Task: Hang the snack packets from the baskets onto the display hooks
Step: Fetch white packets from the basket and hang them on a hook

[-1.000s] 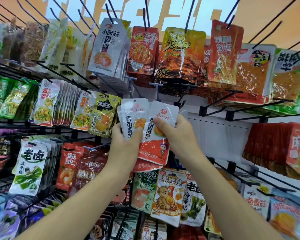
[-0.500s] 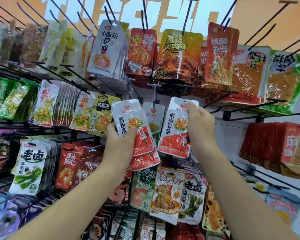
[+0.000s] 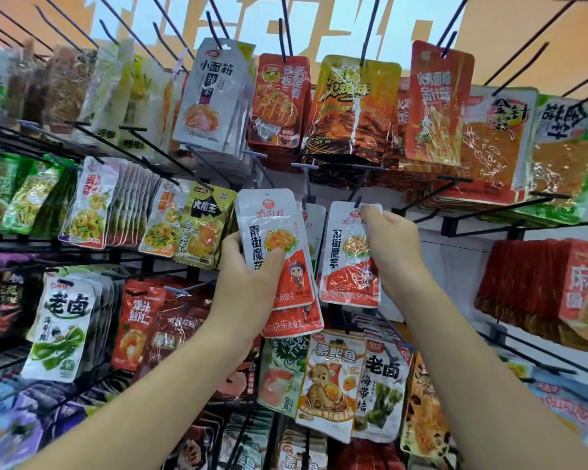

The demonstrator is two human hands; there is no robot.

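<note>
I'm holding packet stack (image 3: 272, 232) in left hand (image 3: 248, 293) | right hand (image 3: 398, 252) is pinching single packet (image 3: 347, 266) just right of it | hung packet (image 3: 314, 225) is sitting behind, between both

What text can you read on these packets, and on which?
"南街村": front packet, gripped by left hand.
"南街魔芋": single packet, pinched by right hand.
"小面筋": grey packet.
"火鸡味": yellow-orange packet.
"大魔王": yellow packet.
"素鲍鱼": bear packet.
"老卤": green-leaf packet.
Small print everywhere: too blurred.
</note>
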